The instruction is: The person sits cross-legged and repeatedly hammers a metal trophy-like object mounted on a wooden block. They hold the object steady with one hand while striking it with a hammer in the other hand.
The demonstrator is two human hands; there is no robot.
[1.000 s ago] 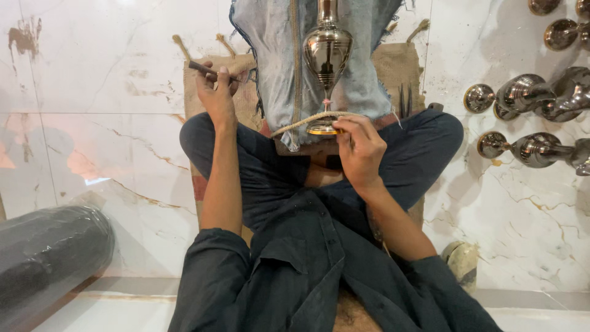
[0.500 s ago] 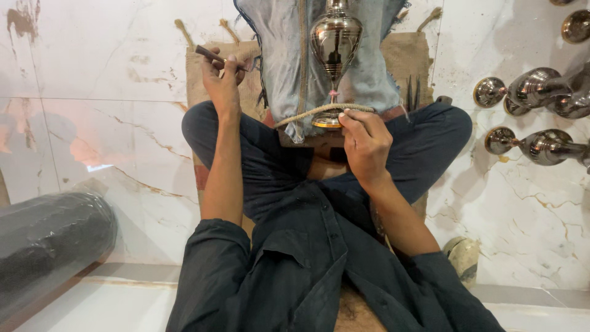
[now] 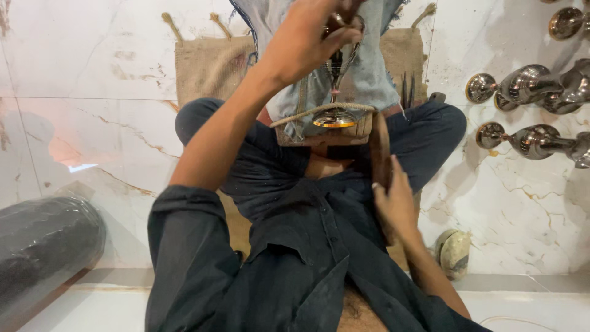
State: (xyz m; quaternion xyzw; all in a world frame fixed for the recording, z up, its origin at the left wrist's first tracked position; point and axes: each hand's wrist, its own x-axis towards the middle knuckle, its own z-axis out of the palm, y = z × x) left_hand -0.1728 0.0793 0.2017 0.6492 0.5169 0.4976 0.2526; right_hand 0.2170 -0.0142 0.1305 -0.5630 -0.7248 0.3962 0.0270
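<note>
Two hands: left hand [image 3: 304, 43] grips one brass vessel [image 3: 340, 58], right hand [image 3: 393, 200] one wooden stick [image 3: 380, 150].

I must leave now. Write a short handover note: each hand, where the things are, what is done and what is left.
Left hand: raised, fingers closed on the top of the shiny metal vessel.
Right hand: on the wooden stick by the lap; a firm hold cannot be confirmed.
Vessel stands over a gold ring and a rope loop, on denim cloth.
Done and left: not visible; similar metal pieces lie at right.
</note>
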